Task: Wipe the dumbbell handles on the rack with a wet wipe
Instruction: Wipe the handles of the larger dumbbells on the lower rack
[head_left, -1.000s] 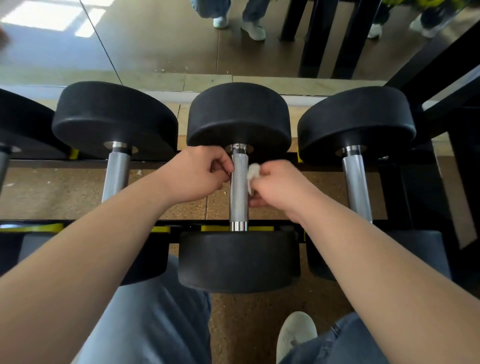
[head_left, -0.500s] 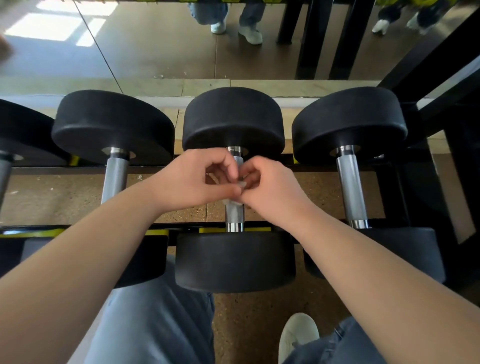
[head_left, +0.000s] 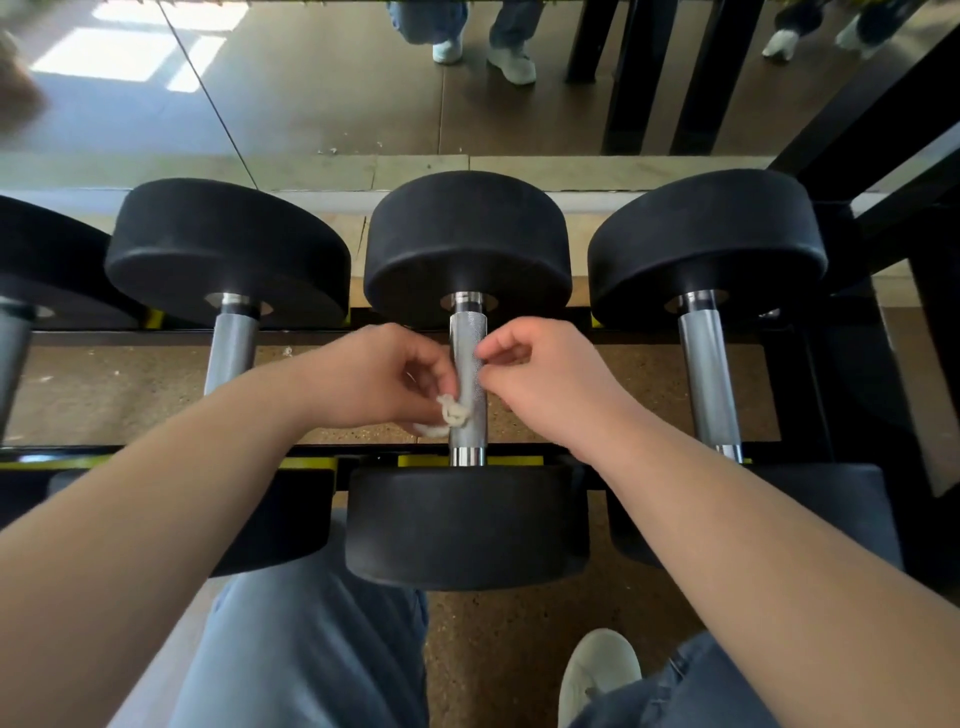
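Three black dumbbells lie side by side on the rack (head_left: 805, 332). The middle dumbbell's knurled steel handle (head_left: 467, 332) runs between my two hands. My left hand (head_left: 384, 374) pinches a crumpled white wet wipe (head_left: 451, 413) against the handle's left side, low on the bar. My right hand (head_left: 540, 379) sits just right of the handle with fingers curled, thumb and forefinger tips near the bar; nothing shows in it. The left dumbbell handle (head_left: 231, 348) and the right dumbbell handle (head_left: 706, 374) stand untouched.
A wall mirror (head_left: 337, 88) behind the rack reflects legs and shoes. A fourth dumbbell head (head_left: 47, 260) shows at the far left. Black rack posts (head_left: 914, 171) rise at the right. My knees and a white shoe (head_left: 597, 670) are below, over cork-coloured floor.
The wipe has passed from my right hand to my left hand. The hands met over the handle, then parted; the left now holds the wipe low on the bar's left side.
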